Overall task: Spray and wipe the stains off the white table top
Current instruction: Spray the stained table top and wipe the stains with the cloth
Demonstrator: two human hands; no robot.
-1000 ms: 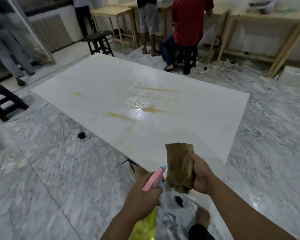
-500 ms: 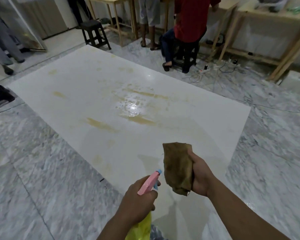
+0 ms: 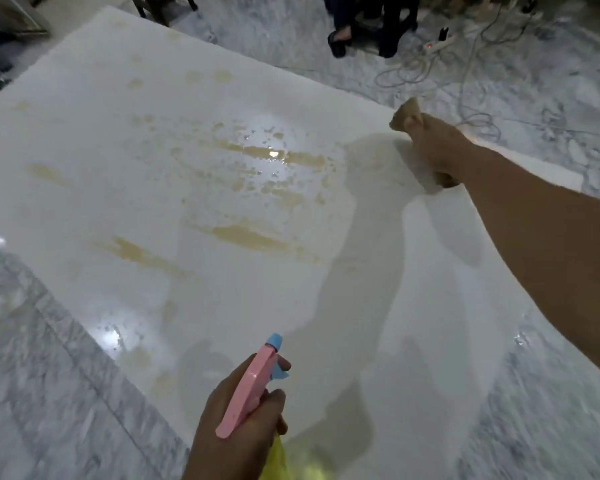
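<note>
The white table top (image 3: 101, 140) fills the view, with several yellow-brown stains (image 3: 246, 235) and wet droplets across its middle. My left hand (image 3: 243, 424) grips a spray bottle (image 3: 250, 389) with a pink head, blue nozzle and yellow body over the near edge, nozzle aimed at the table. My right hand (image 3: 433, 147) is stretched out over the far right edge and grips a crumpled brown cloth (image 3: 406, 114), which sticks out above and below the fist. The cloth looks to be at or just above the surface; contact is unclear.
Grey marble floor (image 3: 49, 375) surrounds the table. Beyond the far edge a seated person's foot (image 3: 340, 39) and dark stool legs show, beside a power strip (image 3: 437, 45) with tangled cables. A dark stool (image 3: 160, 5) stands at the far left corner.
My right arm has reached out from beside the bottle to the far right edge with the cloth. The view has tilted down and moved closer to the table. My left hand still holds the bottle.
</note>
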